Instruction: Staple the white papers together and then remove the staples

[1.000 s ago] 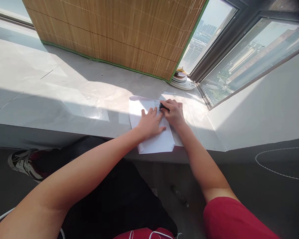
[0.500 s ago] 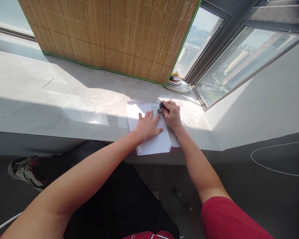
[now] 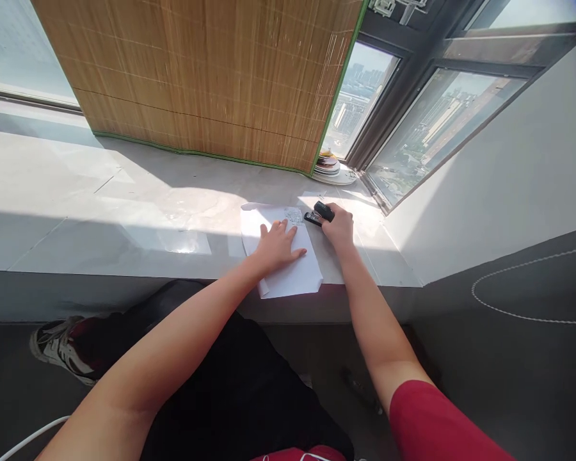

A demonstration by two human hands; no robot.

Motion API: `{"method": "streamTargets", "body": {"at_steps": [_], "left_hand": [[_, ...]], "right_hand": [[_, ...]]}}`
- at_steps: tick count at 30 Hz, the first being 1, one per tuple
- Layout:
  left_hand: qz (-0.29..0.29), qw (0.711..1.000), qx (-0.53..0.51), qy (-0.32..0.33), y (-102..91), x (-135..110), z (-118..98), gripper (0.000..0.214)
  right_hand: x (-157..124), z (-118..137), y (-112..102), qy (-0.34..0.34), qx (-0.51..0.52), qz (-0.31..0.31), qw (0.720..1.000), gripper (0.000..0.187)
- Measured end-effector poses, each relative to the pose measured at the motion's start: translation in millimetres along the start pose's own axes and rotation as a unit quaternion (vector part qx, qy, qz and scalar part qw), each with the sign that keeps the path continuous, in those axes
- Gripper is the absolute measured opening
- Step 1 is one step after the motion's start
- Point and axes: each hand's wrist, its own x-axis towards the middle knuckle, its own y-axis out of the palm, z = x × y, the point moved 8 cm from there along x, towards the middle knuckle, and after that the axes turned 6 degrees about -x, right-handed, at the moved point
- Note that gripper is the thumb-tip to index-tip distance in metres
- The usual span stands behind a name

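The left hand spreads flat on white paper, whose long axis runs back from the glossy windowsill's front edge. Just right, a slim black stapler, mouth parted, points left; round plates stack near the far right corner, and the right hand grips the stapler.

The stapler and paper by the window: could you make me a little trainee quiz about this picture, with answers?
1. Which hand holds the black stapler?
2. True or false: the left hand rests on the white paper.
3. The bamboo blind is edged in: a) red, b) green, c) white.

Key: 1. The right hand. 2. True. 3. b.
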Motion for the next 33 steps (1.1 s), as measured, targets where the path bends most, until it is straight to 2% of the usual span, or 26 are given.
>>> {"method": "streamTargets", "body": {"at_steps": [2, 4, 6, 9, 12, 15, 17, 19, 20, 22, 23, 24, 26, 28, 30, 33], "left_hand": [[-0.051, 0.997, -0.061, -0.021, -19.6, 1.7, 13.7, 0.061], [-0.148, 0.98, -0.128, -0.046, -49.0, 0.4, 38.4, 0.042], [-0.239, 0.952, -0.176, -0.069, -75.8, -4.0, 71.0, 0.027], [-0.314, 0.913, -0.229, -0.127, -96.7, -10.1, 124.0, 0.013], [-0.339, 0.889, -0.253, -0.174, -100.8, -13.3, 160.4, 0.013], [-0.321, 0.884, -0.277, -0.197, -95.6, -12.8, 177.2, 0.016], [-0.311, 0.883, -0.285, -0.207, -92.1, -13.2, 183.5, 0.017], [-0.316, 0.877, -0.297, -0.209, -90.5, -14.2, 188.7, 0.022], [-0.322, 0.871, -0.307, -0.209, -90.2, -14.8, 191.4, 0.026], [-0.334, 0.858, -0.329, -0.211, -89.8, -16.2, 197.3, 0.034], [-0.338, 0.853, -0.335, -0.215, -89.5, -16.9, 200.1, 0.036], [-0.341, 0.849, -0.338, -0.22, -89.2, -17.5, 202.4, 0.037], [-0.343, 0.846, -0.338, -0.228, -89.2, -18.5, 205.2, 0.039], [-0.346, 0.846, -0.332, -0.233, -89.9, -19.4, 206.3, 0.04], [-0.351, 0.844, -0.33, -0.238, -90.6, -20.5, 207.0, 0.038], [-0.354, 0.84, -0.33, -0.245, -90.9, -21.6, 208.1, 0.031]], "right_hand": [[-2.7, 9.6, -14.3, 0.0, 0.025, -0.031, 0.999, 0.035], [-8.9, 27.5, -28.0, -0.011, 0.05, -0.051, 0.997, 0.035], [-18.8, 52.1, -31.2, -0.031, 0.065, -0.031, 0.997, 0.034], [-38.6, 93.6, -13.2, -0.067, 0.07, 0.044, 0.994, 0.034], [-54.8, 125.6, 16.9, -0.089, 0.05, 0.1, 0.99, 0.034], [-58.7, 140.7, 37.7, -0.092, 0.007, 0.123, 0.988, 0.034], [-54.3, 143.1, 40.3, -0.103, 0.012, 0.135, 0.985, 0.045], [-43.7, 137.8, 31.6, -0.124, 0.048, 0.132, 0.982, 0.06], [-35.8, 130.0, 23.4, -0.131, 0.06, 0.117, 0.983, 0.062], [-17.4, 100.6, 4.9, -0.116, 0.036, 0.071, 0.99, 0.042], [-8.7, 79.4, -2.2, -0.089, -0.008, 0.054, 0.995, 0.031], [-1.6, 55.7, -6.0, -0.052, -0.061, 0.052, 0.995, 0.033], [4.9, 13.9, -2.5, -0.01, -0.151, 0.094, 0.984, 0.041], [4.7, -14.5, 3.4, 0.005, -0.205, 0.115, 0.972, 0.042], [1.8, -28.0, 9.8, 0.01, -0.232, 0.119, 0.965, 0.042], [-1.2, -30.8, 16.3, 0.011, -0.244, 0.121, 0.962, 0.043]]}}
